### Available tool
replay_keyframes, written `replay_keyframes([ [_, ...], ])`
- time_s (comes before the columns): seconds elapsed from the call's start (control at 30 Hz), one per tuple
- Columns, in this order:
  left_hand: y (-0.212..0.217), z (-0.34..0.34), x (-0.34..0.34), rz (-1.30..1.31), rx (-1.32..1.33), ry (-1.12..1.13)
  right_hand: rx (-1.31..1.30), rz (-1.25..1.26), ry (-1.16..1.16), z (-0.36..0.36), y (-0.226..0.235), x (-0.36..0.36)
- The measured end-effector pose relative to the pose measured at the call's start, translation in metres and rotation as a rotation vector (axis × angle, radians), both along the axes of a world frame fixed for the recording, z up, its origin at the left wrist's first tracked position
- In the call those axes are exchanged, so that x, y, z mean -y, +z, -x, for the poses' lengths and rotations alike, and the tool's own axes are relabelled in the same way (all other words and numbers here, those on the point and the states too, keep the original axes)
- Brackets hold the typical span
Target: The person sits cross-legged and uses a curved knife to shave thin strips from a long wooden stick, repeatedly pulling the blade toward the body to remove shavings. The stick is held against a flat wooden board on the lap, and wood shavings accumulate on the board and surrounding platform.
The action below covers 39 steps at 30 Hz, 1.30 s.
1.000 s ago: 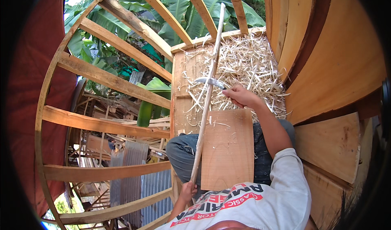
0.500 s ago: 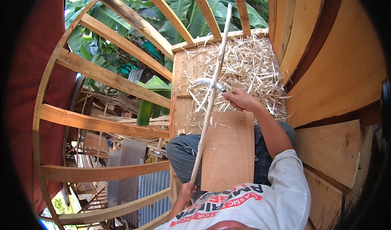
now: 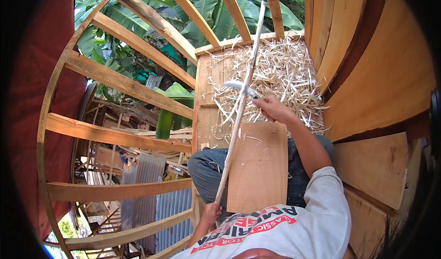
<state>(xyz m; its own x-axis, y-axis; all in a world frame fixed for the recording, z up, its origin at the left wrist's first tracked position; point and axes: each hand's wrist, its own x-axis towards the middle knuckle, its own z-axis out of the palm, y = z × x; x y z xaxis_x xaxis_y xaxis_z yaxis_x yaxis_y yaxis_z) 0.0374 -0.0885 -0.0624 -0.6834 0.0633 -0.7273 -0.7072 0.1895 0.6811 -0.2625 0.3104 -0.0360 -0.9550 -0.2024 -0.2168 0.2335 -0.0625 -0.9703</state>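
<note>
A long thin pale stick runs from my lap up and away over the floor. My left hand grips its near end by my waist. My right hand holds a curved knife whose blade lies against the stick about midway along it. A flat brown wooden board rests across my legs under the stick. A thick heap of pale wood shavings covers the plank floor beyond the board.
I sit on a raised plank platform with an open edge on the left. Slanted timber beams frame that side, with banana leaves, scrap wood and corrugated metal sheets below. Curved wooden planks wall the right.
The knife and my right hand have slid slightly along the stick, and the stick's far tip has shifted a little to the right. The left hand keeps its hold.
</note>
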Motion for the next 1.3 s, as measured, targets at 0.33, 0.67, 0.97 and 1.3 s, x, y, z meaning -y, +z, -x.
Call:
replay_keyframes([
  [0.33, 0.02, 0.018, -0.021, 0.051, -0.029, -0.033, -0.012, -0.02, -0.159, 0.018, -0.004, -0.024],
  [0.67, 0.011, 0.01, -0.009, 0.048, -0.013, -0.025, -0.006, -0.025, -0.294, 0.012, -0.015, 0.016],
  [0.97, 0.017, 0.004, -0.006, 0.079, -0.003, -0.035, 0.051, -0.067, 0.065, 0.008, -0.006, -0.004],
  [1.3, 0.026, 0.027, -0.026, 0.13, -0.042, -0.117, -0.024, 0.065, -0.385, 0.024, -0.02, -0.025],
])
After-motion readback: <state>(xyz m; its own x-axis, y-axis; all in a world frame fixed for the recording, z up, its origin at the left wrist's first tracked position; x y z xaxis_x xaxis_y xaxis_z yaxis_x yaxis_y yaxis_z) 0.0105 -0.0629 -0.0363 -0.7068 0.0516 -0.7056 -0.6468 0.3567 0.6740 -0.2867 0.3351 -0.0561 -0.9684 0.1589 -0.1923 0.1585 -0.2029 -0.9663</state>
